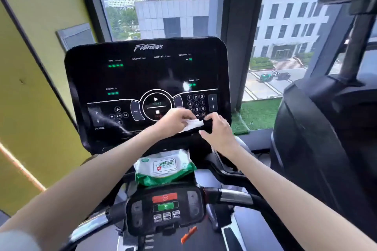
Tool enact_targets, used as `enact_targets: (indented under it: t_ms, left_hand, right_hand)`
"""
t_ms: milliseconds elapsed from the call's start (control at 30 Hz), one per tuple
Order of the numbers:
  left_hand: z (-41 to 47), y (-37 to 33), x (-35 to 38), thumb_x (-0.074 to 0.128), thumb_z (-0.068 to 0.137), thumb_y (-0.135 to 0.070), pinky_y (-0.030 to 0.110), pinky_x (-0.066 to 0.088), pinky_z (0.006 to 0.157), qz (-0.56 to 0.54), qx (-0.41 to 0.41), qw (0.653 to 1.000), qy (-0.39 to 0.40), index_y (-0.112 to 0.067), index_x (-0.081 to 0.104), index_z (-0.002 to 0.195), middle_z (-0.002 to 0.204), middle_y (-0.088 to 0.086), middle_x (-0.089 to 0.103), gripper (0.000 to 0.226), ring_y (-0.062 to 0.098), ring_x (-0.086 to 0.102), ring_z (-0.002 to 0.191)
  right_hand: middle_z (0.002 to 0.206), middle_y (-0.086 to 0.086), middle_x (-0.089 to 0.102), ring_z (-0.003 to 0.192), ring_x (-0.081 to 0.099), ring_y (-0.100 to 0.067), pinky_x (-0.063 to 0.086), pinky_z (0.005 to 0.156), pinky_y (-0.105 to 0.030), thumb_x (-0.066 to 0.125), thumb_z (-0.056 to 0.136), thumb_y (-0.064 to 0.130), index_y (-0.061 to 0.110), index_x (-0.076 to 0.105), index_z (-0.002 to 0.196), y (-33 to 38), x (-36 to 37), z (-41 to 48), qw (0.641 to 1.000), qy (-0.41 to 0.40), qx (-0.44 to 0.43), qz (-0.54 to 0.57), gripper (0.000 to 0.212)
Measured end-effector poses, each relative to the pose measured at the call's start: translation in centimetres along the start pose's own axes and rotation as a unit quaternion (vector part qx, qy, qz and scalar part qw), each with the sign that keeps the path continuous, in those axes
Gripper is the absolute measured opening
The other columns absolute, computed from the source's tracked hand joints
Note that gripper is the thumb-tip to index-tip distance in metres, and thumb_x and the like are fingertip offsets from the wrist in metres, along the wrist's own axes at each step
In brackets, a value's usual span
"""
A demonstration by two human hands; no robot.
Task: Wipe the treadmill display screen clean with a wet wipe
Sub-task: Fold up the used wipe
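The black treadmill display screen (146, 79) stands upright ahead, lit with green readouts and white button marks. A white wet wipe (192, 124) is held in front of its lower right part. My left hand (173, 121) grips the wipe's left end with curled fingers. My right hand (217, 131) pinches the wipe's right end between thumb and fingers. Wet streaks show on the screen's lower left.
A green and white pack of wet wipes (164, 166) lies on the console tray below the screen. Under it sits a control panel (165, 208) with red and green buttons, flanked by handlebars (234, 196). A second black machine (326, 128) stands at the right, a yellow wall at the left.
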State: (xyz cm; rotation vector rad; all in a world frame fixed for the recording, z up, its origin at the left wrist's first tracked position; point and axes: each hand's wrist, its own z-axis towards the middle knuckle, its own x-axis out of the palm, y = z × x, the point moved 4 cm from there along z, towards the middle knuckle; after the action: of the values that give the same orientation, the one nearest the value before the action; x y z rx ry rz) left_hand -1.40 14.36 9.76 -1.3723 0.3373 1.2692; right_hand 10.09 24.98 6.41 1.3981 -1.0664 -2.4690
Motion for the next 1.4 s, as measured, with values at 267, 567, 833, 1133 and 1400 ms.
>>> enact_targets:
  t_ms: [267, 567, 833, 1133, 1400]
  left_hand:
    - [-2.8, -6.7, 8.7, 0.050, 0.074, 0.020, 0.004, 0.039, 0.066, -0.124, 0.126, 0.969, 0.170, -0.002, 0.070, 0.098, 0.091, 0.000, 0.065, 0.038, -0.004, 0.055, 0.073]
    - [-13.7, -19.1, 22.2, 0.066, 0.064, -0.011, 0.024, 0.039, 0.066, -0.278, 0.142, 0.865, 0.393, -0.012, 0.062, 0.099, 0.073, -0.002, 0.051, 0.036, 0.011, 0.047, 0.065]
    - [-28.0, -30.9, 30.1, 0.066, 0.069, -0.006, 0.024, 0.039, 0.064, -0.230, 0.210, 0.819, 0.481, -0.022, 0.059, 0.067, 0.067, -0.006, 0.055, 0.018, 0.007, 0.048, 0.061]
    - [-53.6, -48.1, 39.6, 0.064, 0.079, 0.001, 0.028, 0.042, 0.064, -0.177, 0.265, 0.681, 0.659, -0.011, 0.058, 0.075, 0.067, 0.002, 0.052, 0.013, 0.019, 0.050, 0.066]
    - [-69.6, -52.4, 45.0, 0.058, 0.081, 0.010, 0.016, 0.049, 0.052, -0.107, 0.244, 0.599, 0.755, -0.003, 0.059, 0.100, 0.074, 0.005, 0.055, 0.022, 0.007, 0.057, 0.053]
  right_hand:
    - [0.103, -0.013, 0.059, 0.098, 0.055, -0.027, 0.041, 0.084, -0.033, 0.060, 0.082, 0.009, 0.002, 0.063, 0.091, -3.4, -3.5, -12.0, 0.967, -0.135, 0.217, 0.005, 0.012]
    - [0.088, -0.001, 0.059, 0.084, 0.053, -0.016, 0.034, 0.058, -0.016, 0.060, 0.082, 0.012, 0.015, 0.057, 0.081, -7.5, -10.8, -36.2, 0.835, -0.299, 0.457, 0.077, 0.004]
    - [0.089, 0.000, 0.058, 0.085, 0.052, -0.016, 0.038, 0.062, -0.015, 0.059, 0.085, 0.013, 0.013, 0.057, 0.090, -7.1, -14.3, -56.9, 0.739, -0.367, 0.554, 0.114, 0.005]
    - [0.101, -0.011, 0.065, 0.088, 0.064, -0.022, 0.040, 0.075, -0.029, 0.055, 0.089, 0.015, 0.014, 0.055, 0.093, -2.3, -18.1, -87.6, 0.575, -0.438, 0.658, 0.212, 0.004]
    - [0.079, -0.008, 0.061, 0.065, 0.060, -0.018, 0.047, 0.065, -0.028, 0.057, 0.085, 0.007, 0.006, 0.059, 0.105, 1.7, -15.7, -102.9, 0.406, -0.522, 0.719, 0.215, 0.020]
